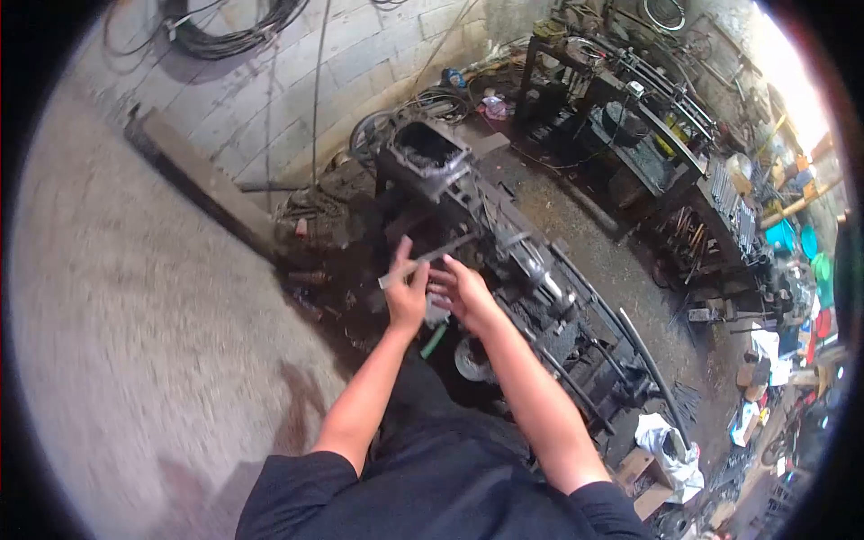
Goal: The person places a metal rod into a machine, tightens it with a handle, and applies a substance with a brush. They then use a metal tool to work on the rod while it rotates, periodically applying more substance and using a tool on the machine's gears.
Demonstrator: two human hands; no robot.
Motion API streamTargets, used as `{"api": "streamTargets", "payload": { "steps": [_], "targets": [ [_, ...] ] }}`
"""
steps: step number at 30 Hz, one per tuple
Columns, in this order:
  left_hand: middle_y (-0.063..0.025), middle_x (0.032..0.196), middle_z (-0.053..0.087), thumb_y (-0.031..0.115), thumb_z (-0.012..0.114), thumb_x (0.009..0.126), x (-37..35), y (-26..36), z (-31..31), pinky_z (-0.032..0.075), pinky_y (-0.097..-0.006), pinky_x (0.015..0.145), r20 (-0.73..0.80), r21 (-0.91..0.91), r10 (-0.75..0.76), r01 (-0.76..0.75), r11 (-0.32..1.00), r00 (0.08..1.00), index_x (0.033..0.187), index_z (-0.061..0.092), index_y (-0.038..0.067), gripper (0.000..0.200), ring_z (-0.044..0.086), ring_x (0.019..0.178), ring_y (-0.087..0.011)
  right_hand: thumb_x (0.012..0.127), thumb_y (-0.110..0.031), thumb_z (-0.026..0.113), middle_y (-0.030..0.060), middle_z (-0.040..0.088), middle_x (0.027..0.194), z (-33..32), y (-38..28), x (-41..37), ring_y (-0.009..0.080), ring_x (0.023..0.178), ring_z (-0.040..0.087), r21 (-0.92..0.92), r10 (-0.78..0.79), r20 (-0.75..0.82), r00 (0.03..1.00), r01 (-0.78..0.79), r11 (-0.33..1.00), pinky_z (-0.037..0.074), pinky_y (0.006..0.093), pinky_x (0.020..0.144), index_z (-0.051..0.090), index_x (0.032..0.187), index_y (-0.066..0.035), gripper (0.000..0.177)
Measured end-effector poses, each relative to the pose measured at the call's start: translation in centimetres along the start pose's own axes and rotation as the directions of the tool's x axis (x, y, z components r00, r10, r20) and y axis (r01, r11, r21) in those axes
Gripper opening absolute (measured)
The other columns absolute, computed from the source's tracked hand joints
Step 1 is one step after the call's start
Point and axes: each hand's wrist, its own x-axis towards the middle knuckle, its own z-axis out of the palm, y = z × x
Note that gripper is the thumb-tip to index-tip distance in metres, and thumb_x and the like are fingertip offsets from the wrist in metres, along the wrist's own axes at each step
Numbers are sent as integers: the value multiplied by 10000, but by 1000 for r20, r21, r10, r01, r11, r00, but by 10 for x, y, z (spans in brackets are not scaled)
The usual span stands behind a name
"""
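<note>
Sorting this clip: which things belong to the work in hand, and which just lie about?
In hand: left hand, right hand, metal bar, dark machine.
Lying about: cable coils, cluttered workbench, white bag.

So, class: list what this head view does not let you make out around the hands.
Head view: how the left hand and right hand grip the bar; motion blur, fingers overlap.
Where the bar's far end meets the machine; dark and blurred.
The tools on the bench; too small.
The scene's right side; cut off by the lens rim, washed out by glare.
</note>
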Motion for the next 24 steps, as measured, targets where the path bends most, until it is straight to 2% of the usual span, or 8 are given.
{"api": "streamTargets", "payload": {
  "steps": [1,2,4,6,9,12,15,24],
  "targets": [
    [-105,991,688,94,629,919,12,16,-2,488,-375,803,64,-204,-237,245,948,969,1133,659,13,231,643,858,-247,979,-410,535,60,669,1115,15,-5,5,159,922,614,192,24,-20,1000,-19,981,486,329,789,594,1159,-98,365],
    [-87,977,678,94,638,876,20,2,-14,471,-386,837,293,-209,-135,201,957,946,1120,670,46,251,628,865,-255,999,-377,504,58,666,1111,18,2,17,163,931,618,281,1,-10,1000,2,960,494,343,799,580,1193,-76,366],
    [-35,938,589,143,639,843,53,2,-31,433,-397,847,415,-83,248,-235,968,875,1119,685,144,280,557,932,-235,1007,-315,500,55,661,1063,56,-13,11,173,937,616,322,-75,-132,988,114,940,503,344,808,557,1230,-38,360],
    [-40,1035,547,227,692,825,81,-15,-40,414,-416,889,373,-156,349,-313,937,860,1098,679,161,281,523,1007,-261,1007,-249,505,51,643,985,82,-14,18,165,879,617,377,-91,-313,945,211,902,527,334,784,542,1244,-3,343],
    [-141,1227,505,494,736,798,126,-96,-32,383,-477,973,329,-327,300,-190,926,896,1299,544,104,663,499,1107,-341,1018,-185,476,51,584,829,128,-42,35,94,569,520,316,-244,-457,855,413,855,527,266,581,427,1343,-18,369],
    [-204,1299,494,323,599,932,202,-177,-9,336,-477,1054,379,-99,104,-71,993,920,1336,467,3,532,460,1217,-386,1032,-166,429,62,568,748,142,-64,63,71,452,433,100,-344,-521,781,456,884,526,281,533,243,1507,-79,518],
    [-183,1230,543,171,613,889,294,-241,23,348,-464,1044,344,-17,187,-193,981,920,1245,547,5,398,468,1192,-367,1033,-160,404,58,571,730,146,-72,97,80,435,424,56,-315,-493,811,391,919,521,291,511,231,1533,-130,530],
    [-147,1283,549,302,636,880,385,-344,108,332,-481,1086,641,328,51,-333,884,766,1253,577,57,451,421,1276,-383,991,-96,392,-24,454,634,149,-61,200,70,449,410,-66,-275,-735,620,338,939,429,246,422,272,1527,-98,549]
  ]
}}
